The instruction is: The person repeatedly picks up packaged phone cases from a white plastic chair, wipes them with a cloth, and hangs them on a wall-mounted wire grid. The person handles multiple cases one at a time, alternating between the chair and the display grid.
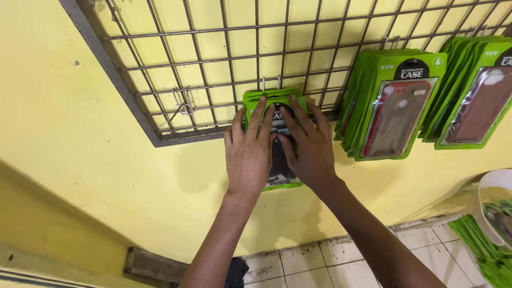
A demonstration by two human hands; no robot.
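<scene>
A green packaged phone case (269,104) hangs from a hook on a grey wire grid (213,58) fixed to a yellow wall. Both hands press flat on this pack. My left hand (249,151) covers its left half, fingers spread upward. My right hand (309,145) covers its right half, fingers pointing up and left. Only the pack's top edge and bottom corner show around the hands.
Two thick bunches of green packaged phone cases hang on the grid to the right (392,106) and far right (474,93). An empty double hook (184,104) sits left of the hands. A white bowl (493,197) with more green packs (482,250) stands lower right. White floor tiles (309,264) lie below.
</scene>
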